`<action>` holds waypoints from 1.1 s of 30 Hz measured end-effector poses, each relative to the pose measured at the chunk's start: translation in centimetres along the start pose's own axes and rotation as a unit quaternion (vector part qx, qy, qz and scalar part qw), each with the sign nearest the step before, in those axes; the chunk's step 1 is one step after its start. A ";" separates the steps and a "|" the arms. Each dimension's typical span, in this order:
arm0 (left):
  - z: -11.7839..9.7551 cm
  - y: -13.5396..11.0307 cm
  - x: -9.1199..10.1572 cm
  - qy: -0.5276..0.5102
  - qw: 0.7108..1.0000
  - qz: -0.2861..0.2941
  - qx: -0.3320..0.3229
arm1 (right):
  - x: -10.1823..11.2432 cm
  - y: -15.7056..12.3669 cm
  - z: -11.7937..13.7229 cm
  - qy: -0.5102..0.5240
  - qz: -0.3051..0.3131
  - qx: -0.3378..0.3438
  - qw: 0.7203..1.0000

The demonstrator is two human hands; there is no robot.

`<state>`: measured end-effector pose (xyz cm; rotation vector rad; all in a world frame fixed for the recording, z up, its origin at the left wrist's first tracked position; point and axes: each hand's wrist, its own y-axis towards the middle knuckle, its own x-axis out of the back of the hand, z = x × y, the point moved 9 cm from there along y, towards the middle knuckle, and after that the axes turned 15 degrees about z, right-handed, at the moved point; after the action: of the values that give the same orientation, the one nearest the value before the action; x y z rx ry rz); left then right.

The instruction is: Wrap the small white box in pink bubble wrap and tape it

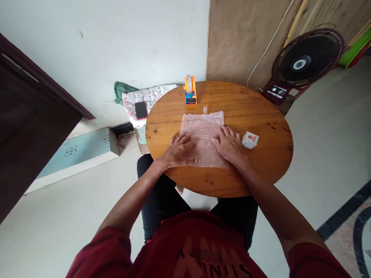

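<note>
A round wooden table [267,120] is occupied by a few items, with the near rim faced by the seated wearer. Over this rim both forearms are extended: the left forearm [130,195] is angled up and to the right, the right forearm [270,196] up and to the left, so that the hands are brought toward each other. Between them, at the middle of the table, a sheet of pinkish bubble wrap [206,139] is laid flat. Its left side is covered by the left hand [180,150], held palm down, with the fingers loosely spread and slightly bent and the thumb rested on the wrap; nothing is gripped. The right edge is touched by the right hand [230,144], also palm down, its fingers extended and a little parted, its thumb stretched inward over the wrap; nothing is grasped there either. Beyond the sheet an orange and blue tape dispenser [190,91] is stood. Just beside the right hand a small white box [250,140] is placed. At the sheet's far edge a short clear strip [205,109] is seen.
</note>
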<state>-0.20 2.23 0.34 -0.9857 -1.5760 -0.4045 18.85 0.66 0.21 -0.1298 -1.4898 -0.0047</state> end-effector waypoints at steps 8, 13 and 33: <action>-3.7 8.1 2.3 0.021 0.997 -0.056 -0.054 | 0.6 -0.4 0.3 -0.001 -0.006 0.000 1.000; -2.9 10.3 1.2 0.045 0.994 -0.065 -0.070 | 0.7 -0.5 0.3 -0.002 -0.004 -0.004 1.000; -3.4 9.7 1.1 0.028 0.997 -0.035 -0.069 | 2.4 6.0 4.0 0.042 0.051 0.088 0.994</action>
<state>9.48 5.81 -0.24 -1.0166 -1.5514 -0.5916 15.54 7.21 2.40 -0.0622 -1.3916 0.2014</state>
